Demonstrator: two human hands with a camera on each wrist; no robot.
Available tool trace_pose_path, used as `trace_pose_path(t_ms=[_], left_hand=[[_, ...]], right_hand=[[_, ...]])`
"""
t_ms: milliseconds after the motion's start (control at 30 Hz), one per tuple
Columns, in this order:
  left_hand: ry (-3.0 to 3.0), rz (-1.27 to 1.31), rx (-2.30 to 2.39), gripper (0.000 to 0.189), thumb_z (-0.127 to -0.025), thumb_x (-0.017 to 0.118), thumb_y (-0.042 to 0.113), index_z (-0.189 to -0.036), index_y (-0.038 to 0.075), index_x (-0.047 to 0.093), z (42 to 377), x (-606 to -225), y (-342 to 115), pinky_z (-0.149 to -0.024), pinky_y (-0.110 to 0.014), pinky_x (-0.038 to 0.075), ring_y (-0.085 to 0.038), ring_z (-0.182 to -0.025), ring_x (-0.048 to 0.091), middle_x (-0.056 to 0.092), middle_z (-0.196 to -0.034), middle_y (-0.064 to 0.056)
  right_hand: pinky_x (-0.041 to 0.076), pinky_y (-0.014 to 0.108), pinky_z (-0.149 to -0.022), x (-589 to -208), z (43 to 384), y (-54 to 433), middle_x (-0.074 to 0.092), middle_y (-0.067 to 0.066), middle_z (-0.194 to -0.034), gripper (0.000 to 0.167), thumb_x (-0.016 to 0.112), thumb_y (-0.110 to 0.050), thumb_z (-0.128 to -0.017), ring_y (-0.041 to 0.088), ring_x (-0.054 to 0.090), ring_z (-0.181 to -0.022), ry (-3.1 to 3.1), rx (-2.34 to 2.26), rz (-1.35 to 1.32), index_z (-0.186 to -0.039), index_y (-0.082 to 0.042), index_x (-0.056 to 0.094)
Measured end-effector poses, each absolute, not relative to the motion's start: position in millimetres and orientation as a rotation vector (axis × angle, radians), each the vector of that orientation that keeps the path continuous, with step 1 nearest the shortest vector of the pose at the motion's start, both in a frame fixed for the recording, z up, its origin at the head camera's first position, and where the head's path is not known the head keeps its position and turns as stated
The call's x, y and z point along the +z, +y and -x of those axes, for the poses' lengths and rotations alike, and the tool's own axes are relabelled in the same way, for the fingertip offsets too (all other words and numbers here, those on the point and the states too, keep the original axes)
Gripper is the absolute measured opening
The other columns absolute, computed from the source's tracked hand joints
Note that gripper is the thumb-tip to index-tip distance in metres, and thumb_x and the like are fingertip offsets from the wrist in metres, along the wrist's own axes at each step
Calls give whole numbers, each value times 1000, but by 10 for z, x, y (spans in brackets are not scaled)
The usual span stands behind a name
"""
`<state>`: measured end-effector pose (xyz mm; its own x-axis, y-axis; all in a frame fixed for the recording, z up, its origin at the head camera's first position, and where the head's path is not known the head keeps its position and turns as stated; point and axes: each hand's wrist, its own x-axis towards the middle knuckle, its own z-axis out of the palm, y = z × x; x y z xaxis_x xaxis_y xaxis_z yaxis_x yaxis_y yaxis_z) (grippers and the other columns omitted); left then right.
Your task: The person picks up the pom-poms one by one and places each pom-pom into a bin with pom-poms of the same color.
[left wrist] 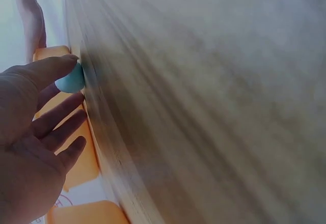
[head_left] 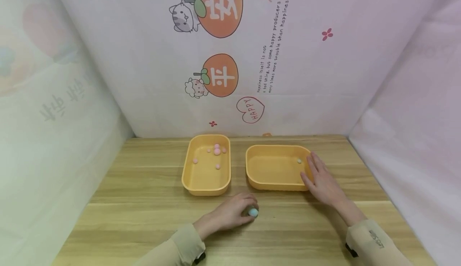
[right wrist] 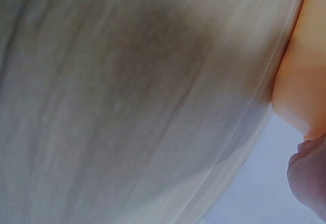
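My left hand [head_left: 234, 212] is low over the table in front of the trays. It pinches a light blue ball [head_left: 253, 213] between thumb and index finger; the other fingers spread loosely in the left wrist view, where the ball [left wrist: 71, 80] is close by the wood. At the right end of the right yellow tray [head_left: 275, 187], my right hand [head_left: 325, 186] rests over the rim with fingers extended and thumb reaching over the front corner. Inside that tray lies a small pale green ball [head_left: 299, 161] near the fingers. Only part of the right hand [right wrist: 310, 175] shows in the right wrist view.
A second yellow tray [head_left: 206, 192] stands to the left, lengthwise, holding several pink balls [head_left: 217, 151] of different sizes. Both trays sit on a wooden table [head_left: 144, 202]. White printed cloth [head_left: 302, 98] rises behind the table and along both sides.
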<state>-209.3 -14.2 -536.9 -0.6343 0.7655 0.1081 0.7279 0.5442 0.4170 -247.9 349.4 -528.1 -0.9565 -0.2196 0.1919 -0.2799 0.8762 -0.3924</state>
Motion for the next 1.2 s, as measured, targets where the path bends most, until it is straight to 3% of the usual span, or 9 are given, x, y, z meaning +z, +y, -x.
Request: trace_pose_path(t_ms=[167,300,433,567,733,900,1200], left_hand=[[2688,-1271,730,17,-103,79,21,-119,15,76,2107,-5400,-127,-110,-26,57,-9,-119,70,76,-124,3],[2695,-1243,806,14,-102,80,18,-115,17,74,2095,-5437,-101,-92,-14,56,2,-100,64,75,-111,8],[2703,-1233,832,14,-101,81,18,-114,17,74,2076,-5443,-87,-86,-11,54,5,-94,61,73,-108,9],[2722,-1221,848,15,-103,78,19,-117,16,74,2070,-5388,-74,-90,-14,58,2,-99,67,77,-111,7],[2755,-1246,897,22,-105,76,19,-125,10,74,2087,-5286,-35,-108,-26,61,-15,-123,76,81,-127,-3],[2780,-1284,987,25,-104,76,16,-127,7,72,2100,-5229,3,-106,-28,62,-17,-119,77,81,-127,-6],[2883,-1387,1034,26,-103,78,16,-127,5,72,2112,-5148,82,-112,-34,61,-25,-128,76,78,-135,-13]], right_hand=[[24,74,-132,-5288,2473,3491,9,33,-182,80,48,-40,-116,60,19,-165,-2900,651,-387,-170,13,20],[26,75,-131,-5305,2484,3497,11,34,-181,80,49,-39,-116,61,20,-164,-2891,642,-392,-169,13,21],[25,75,-131,-5310,2495,3495,12,35,-180,80,49,-39,-116,61,20,-164,-2885,636,-398,-169,13,21],[25,75,-132,-5297,2493,3493,11,35,-180,80,49,-39,-116,61,20,-164,-2895,634,-395,-169,13,20],[25,74,-132,-5299,2491,3499,10,35,-181,80,47,-40,-117,60,20,-164,-2900,623,-394,-170,13,19],[22,72,-134,-5319,2486,3500,10,36,-180,80,47,-39,-117,60,19,-165,-2897,628,-401,-170,13,18],[20,71,-135,-5305,2482,3493,10,36,-180,80,49,-38,-116,60,18,-165,-2894,645,-403,-171,12,17]])
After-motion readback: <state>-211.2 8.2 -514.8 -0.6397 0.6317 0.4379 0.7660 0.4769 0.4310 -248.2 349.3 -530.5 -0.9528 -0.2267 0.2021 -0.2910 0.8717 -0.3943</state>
